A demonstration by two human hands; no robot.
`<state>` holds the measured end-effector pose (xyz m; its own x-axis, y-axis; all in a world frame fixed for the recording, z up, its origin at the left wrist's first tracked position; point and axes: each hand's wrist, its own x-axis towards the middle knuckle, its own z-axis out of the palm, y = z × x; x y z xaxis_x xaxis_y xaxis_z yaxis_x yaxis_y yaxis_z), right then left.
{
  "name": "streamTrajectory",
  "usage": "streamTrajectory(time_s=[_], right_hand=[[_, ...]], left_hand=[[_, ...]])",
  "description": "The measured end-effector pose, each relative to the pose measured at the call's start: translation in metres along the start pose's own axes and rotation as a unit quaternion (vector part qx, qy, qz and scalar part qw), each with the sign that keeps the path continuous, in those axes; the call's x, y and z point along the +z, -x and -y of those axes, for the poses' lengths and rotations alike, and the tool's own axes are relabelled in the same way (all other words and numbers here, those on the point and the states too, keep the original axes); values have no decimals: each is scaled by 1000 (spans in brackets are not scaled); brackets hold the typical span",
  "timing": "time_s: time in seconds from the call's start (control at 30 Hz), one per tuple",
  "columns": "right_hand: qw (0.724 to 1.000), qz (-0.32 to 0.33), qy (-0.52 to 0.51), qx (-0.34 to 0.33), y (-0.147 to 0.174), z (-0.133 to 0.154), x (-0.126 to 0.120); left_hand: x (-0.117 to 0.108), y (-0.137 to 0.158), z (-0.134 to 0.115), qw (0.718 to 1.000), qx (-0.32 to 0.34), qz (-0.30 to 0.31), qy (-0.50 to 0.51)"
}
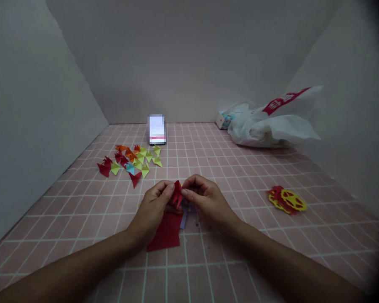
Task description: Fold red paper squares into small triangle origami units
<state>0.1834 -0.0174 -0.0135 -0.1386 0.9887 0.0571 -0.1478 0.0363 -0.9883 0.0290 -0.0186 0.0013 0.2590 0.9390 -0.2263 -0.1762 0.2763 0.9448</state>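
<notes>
A small piece of folded red paper (177, 194) is held upright between both hands, narrow with pointed lower ends. My left hand (158, 202) pinches its left side with thumb and fingers. On its right side, the thumb and forefinger of my right hand (205, 195) are closed on it. Below them a flat red sheet of paper (166, 233) lies on the table, partly covered by my left hand. A bluish paper piece (183, 219) shows beside the sheet, mostly hidden.
Several folded paper birds (132, 160) in red, orange, yellow and blue lie at the far left. Behind them stands a phone (157, 129) with a lit screen. Red and yellow paper cutouts (287, 200) lie at right. A white plastic bag (265, 128) and a small box (222, 120) sit at the back.
</notes>
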Motion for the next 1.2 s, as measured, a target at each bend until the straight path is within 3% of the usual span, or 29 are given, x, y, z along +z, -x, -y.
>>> streamTrajectory(time_s=[1.2], right_hand=[[1000, -18, 3, 12, 2, 7, 4]], left_hand=[[-4, -2, 3, 999, 32, 23, -13]])
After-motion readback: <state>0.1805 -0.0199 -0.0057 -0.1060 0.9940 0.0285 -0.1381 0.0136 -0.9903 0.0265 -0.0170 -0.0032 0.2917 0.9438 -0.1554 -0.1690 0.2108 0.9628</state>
